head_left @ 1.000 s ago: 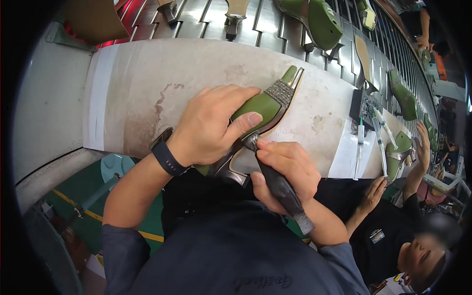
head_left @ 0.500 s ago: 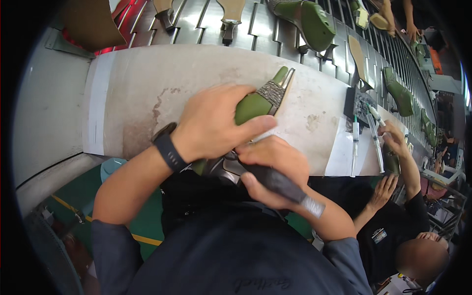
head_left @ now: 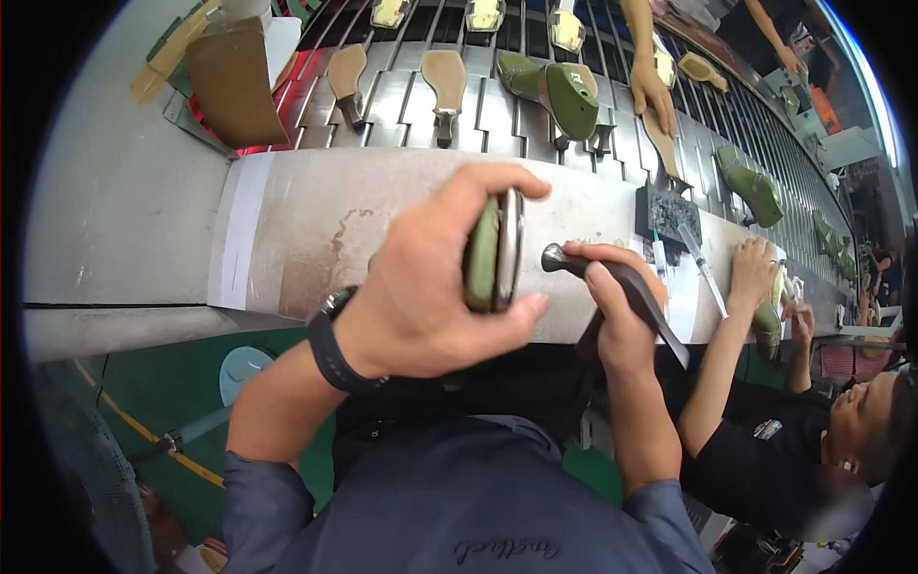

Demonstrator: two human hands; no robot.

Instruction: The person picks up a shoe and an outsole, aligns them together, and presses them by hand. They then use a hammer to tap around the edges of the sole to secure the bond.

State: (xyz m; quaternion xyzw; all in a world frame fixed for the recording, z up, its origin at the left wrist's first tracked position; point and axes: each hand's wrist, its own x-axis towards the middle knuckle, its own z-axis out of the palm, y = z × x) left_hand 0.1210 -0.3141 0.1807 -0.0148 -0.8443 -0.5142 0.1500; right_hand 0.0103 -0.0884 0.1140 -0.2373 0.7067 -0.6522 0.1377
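My left hand is wrapped round a green shoe, held above the worktable and turned end-on. A shiny silvery edge runs along its right side; my palm hides much of the rest. To the right, my right hand grips dark-handled lasting pincers. Their rounded metal head points toward the shoe but stays apart from it. The two handles spread below my fingers.
Beyond the pale worktable runs a slatted metal conveyor with soles, heels and green shoes. A dark block and syringes lie at the right. A co-worker handles another shoe there; another person's hand reaches over the conveyor.
The pincers have come away from the shoe and moved right with my right hand. My left hand has turned the shoe from lengthwise to end-on. Another person's arm has reached in over the conveyor.
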